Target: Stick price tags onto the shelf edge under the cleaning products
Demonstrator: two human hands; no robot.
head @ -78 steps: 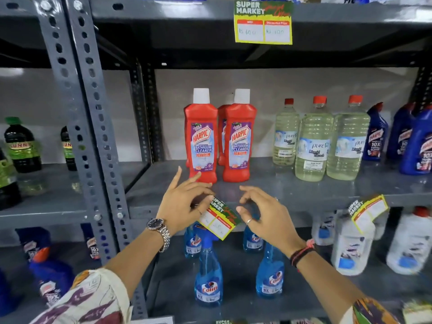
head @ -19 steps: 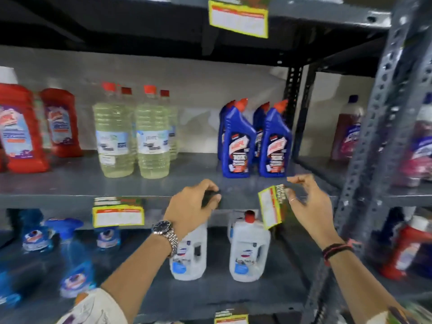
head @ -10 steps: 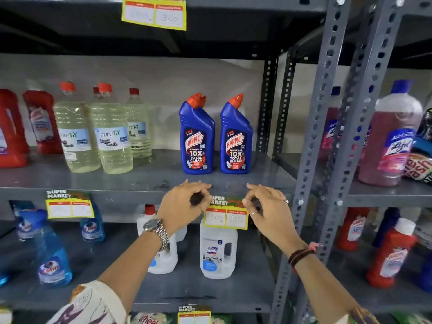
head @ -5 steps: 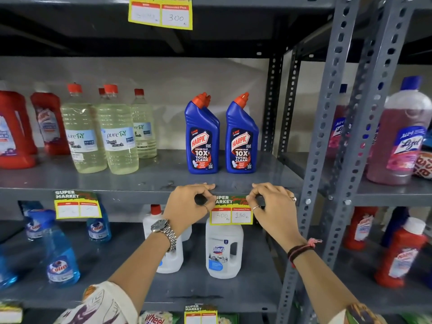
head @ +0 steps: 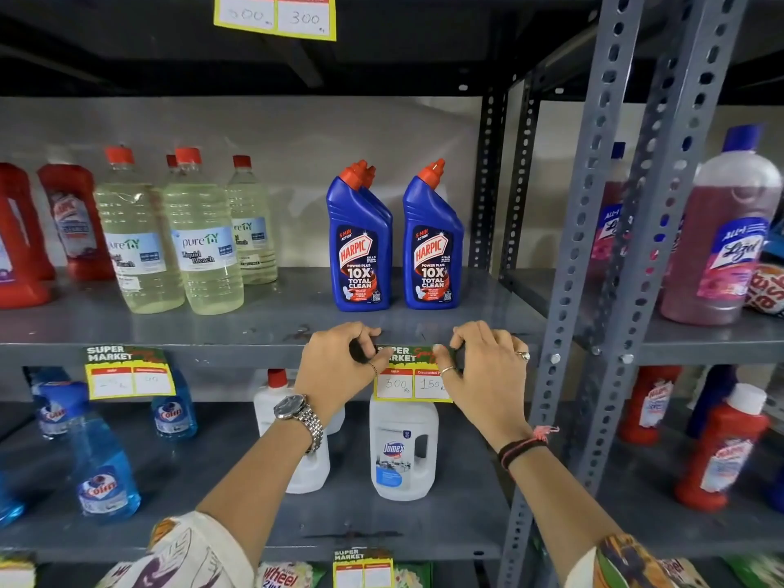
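At the left end of the middle shelf stand red Harpic bathroom cleaner bottles (head: 72,222), partly cut by the frame. Next to them are clear Pure-T liquid bleach bottles (head: 203,244) with red caps. Under these, on the shelf edge (head: 237,354), a yellow price tag (head: 127,373) is already stuck and hangs down in front of the blue Colin spray bottles (head: 102,468) on the lower shelf.

Toward the right end of the same shelf stand blue Harpic toilet cleaner bottles (head: 360,248), two in front. Directly below them, the left hand (head: 339,367) and the right hand (head: 488,371) press a second price tag (head: 409,384) against the shelf edge. Each hand has thumb and fingers pinched together on an upper corner of the tag, the left on the left corner, the right on the right. The tag shows 300 and 150. Behind it stands a white Domex bottle (head: 403,451). Further right, past the grey uprights (head: 594,248), is a pink Lizol bottle (head: 721,239).
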